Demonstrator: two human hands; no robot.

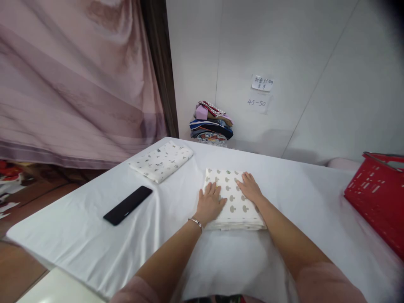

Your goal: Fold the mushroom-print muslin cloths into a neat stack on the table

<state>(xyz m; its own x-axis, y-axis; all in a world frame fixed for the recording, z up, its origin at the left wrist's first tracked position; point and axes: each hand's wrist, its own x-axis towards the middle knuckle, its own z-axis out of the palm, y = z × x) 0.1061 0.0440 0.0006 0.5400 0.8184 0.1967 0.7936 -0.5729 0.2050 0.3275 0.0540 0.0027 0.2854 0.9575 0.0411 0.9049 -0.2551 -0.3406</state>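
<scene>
A folded white cloth [232,198] with a grey-beige tree-like print lies flat on the table, its layers showing along the near edge. My left hand [211,203] rests on its left side, fingers spread, with a bracelet at the wrist. On the cloth's right side lies my right hand [250,187], palm down and fingers stretched out. Neither hand grips anything. Farther left is a second folded white cloth [164,160] with small dark prints, apart from both hands.
A white sheet covers the table [126,248]. A black flat object, like a phone [128,205], lies on the left. At the right edge stands a red plastic basket [377,198]. Folded fabrics [211,122] are stacked beyond the far edge, near a wall with paper notes [261,93].
</scene>
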